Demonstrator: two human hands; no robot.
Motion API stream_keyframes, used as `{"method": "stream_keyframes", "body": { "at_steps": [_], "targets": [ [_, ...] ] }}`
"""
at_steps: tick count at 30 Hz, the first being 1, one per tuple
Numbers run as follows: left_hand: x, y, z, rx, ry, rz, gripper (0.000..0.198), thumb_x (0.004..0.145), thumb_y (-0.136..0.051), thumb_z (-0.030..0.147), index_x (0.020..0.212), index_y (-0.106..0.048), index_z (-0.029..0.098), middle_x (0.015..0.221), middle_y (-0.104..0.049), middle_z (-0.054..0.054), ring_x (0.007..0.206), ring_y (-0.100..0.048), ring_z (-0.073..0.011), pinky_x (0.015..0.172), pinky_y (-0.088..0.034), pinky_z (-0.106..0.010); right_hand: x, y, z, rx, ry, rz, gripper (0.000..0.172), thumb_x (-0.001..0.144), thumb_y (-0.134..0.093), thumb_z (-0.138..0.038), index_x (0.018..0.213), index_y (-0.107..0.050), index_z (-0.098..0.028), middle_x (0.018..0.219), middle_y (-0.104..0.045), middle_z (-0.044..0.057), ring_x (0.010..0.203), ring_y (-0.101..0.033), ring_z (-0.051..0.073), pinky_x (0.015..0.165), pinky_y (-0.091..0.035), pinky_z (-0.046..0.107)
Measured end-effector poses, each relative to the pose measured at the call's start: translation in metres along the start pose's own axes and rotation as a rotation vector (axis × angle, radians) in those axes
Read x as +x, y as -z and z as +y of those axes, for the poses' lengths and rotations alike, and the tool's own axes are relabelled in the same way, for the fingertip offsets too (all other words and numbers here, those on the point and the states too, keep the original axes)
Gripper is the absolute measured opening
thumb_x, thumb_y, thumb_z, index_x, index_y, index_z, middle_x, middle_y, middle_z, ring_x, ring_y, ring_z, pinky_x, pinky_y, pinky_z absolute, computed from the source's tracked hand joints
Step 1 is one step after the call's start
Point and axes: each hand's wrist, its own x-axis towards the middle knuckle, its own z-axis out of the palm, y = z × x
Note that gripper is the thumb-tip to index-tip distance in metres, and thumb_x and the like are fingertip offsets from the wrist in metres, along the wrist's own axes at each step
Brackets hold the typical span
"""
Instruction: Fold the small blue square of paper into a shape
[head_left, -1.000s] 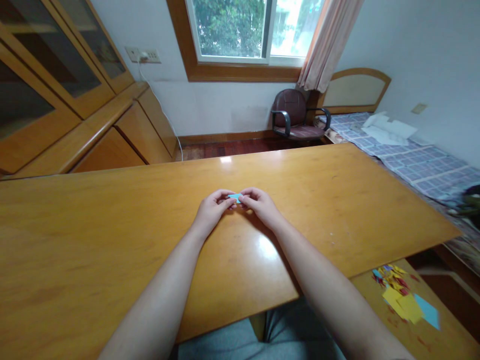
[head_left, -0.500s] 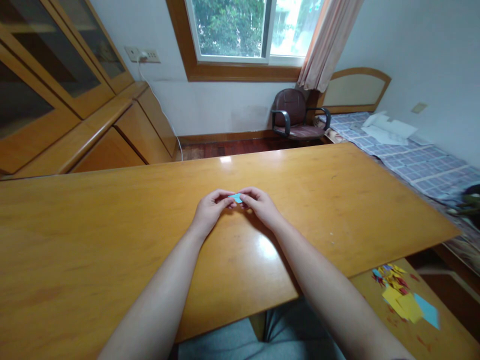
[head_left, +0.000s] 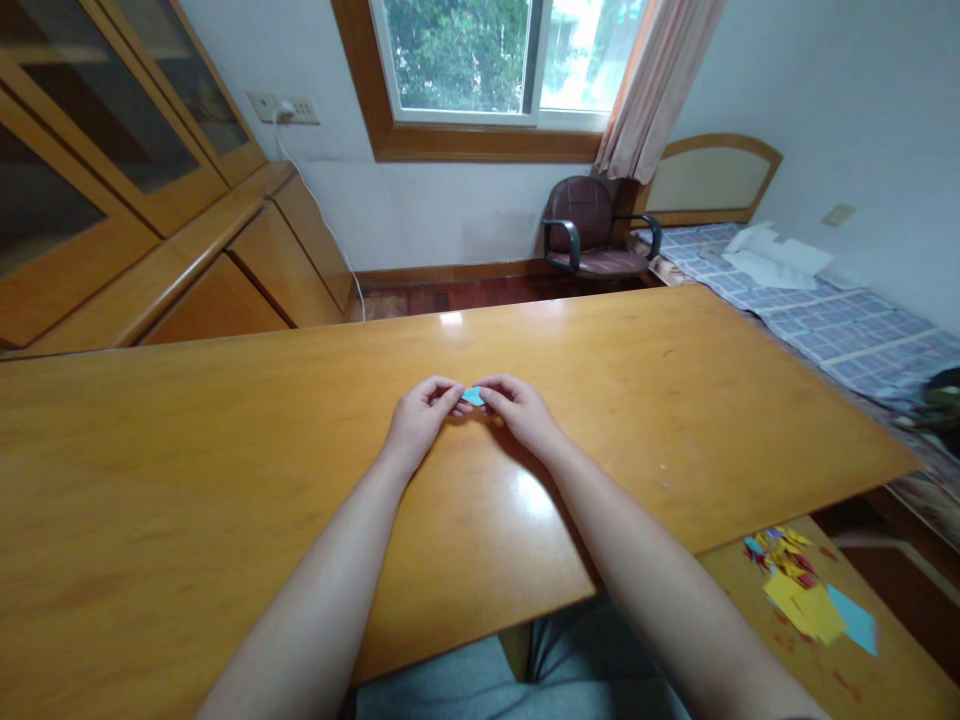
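Observation:
A small piece of light blue folded paper (head_left: 472,396) is pinched between both hands, just above the wooden table (head_left: 225,480). My left hand (head_left: 425,418) grips its left end between thumb and fingers. On the right end, my right hand (head_left: 517,408) has its thumb pressed on top with the fingers behind. Most of the paper is covered by the fingertips, so its exact folded shape cannot be made out.
Lower right, a lower wooden surface carries yellow paper sheets (head_left: 808,608), a blue sheet (head_left: 855,622) and a pile of small colourful paper pieces (head_left: 780,552). Beyond the table stand a chair (head_left: 589,225), a bed (head_left: 825,310) and a wooden cabinet (head_left: 255,270).
My left thumb has shifted slightly up along the blue paper's left end. My right hand stays almost still.

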Motion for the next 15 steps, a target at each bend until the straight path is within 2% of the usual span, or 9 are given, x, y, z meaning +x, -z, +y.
{"method": "stream_keyframes", "body": {
  "at_steps": [6,9,15],
  "targets": [
    [-0.001,-0.001,-0.003,-0.038,0.02,-0.037,0.036,0.072,-0.073,0.044,0.092,-0.061,0.016,0.074,-0.07,-0.002,0.069,-0.069,-0.0171,0.073,-0.055,-0.031,-0.002,0.002,-0.006,-0.337,0.217,0.013,0.017,0.087,-0.056,-0.024,0.096,-0.069,-0.019,0.095,-0.069,0.005,0.09,-0.061,0.016,0.084,-0.046,0.031],
    [-0.002,-0.001,0.001,-0.062,0.044,-0.014,0.038,0.071,-0.074,0.044,0.092,-0.061,0.016,0.073,-0.07,-0.001,0.067,-0.068,-0.0169,0.072,-0.056,-0.031,-0.003,0.002,-0.007,-0.402,0.282,0.038,0.015,0.087,-0.059,-0.025,0.097,-0.068,-0.019,0.095,-0.065,0.004,0.09,-0.059,0.016,0.081,-0.047,0.029],
    [-0.002,-0.002,0.009,-0.093,0.106,0.011,0.039,0.065,-0.079,0.042,0.089,-0.062,0.015,0.067,-0.069,0.001,0.063,-0.066,-0.015,0.069,-0.054,-0.028,-0.005,0.002,-0.007,-0.386,0.327,-0.051,0.012,0.084,-0.065,-0.028,0.093,-0.068,-0.021,0.098,-0.056,0.004,0.088,-0.058,0.015,0.075,-0.049,0.028]
  ]
}}
